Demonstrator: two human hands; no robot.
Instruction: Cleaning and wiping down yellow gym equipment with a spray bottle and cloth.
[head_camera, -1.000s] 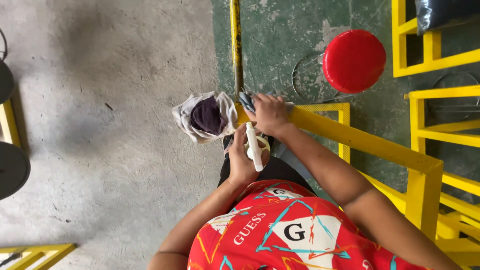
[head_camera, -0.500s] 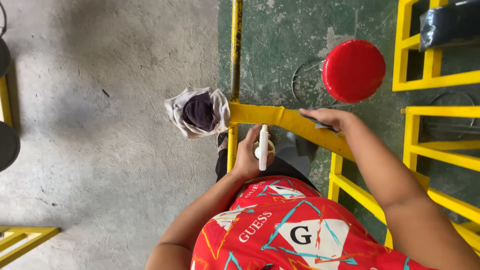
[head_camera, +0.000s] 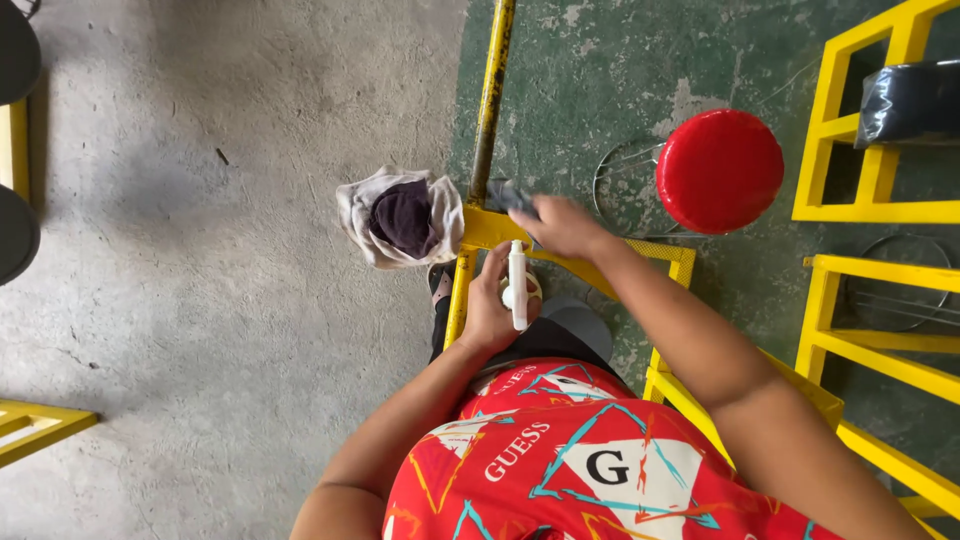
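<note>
Yellow steel fills most of what I see: a painted frame (head_camera: 490, 228) whose corner sits just above the middle of my view. My right hand (head_camera: 563, 226) lies on that corner, palm down, pressing a dark grey cloth (head_camera: 508, 195) against the rail; the fingers are flat over the cloth rather than curled round it, and the cloth pokes out toward 11 o'clock from the hand. My left hand (head_camera: 490, 310) is at 7 o'clock from the right, just below the rail, fingers clenched round a white spray bottle (head_camera: 517, 285) that stands with its long nozzle part pointing toward 12 o'clock. The two hands are near each other but apart.

At 9 o'clock from the frame corner, a pale rag (head_camera: 400, 217) bundled round something dark purple hangs touching the frame. At 3 o'clock from my right hand a round red stool seat (head_camera: 720, 171) stands on the green floor (head_camera: 590, 70). More yellow racks (head_camera: 850, 210) line the right edge.
</note>
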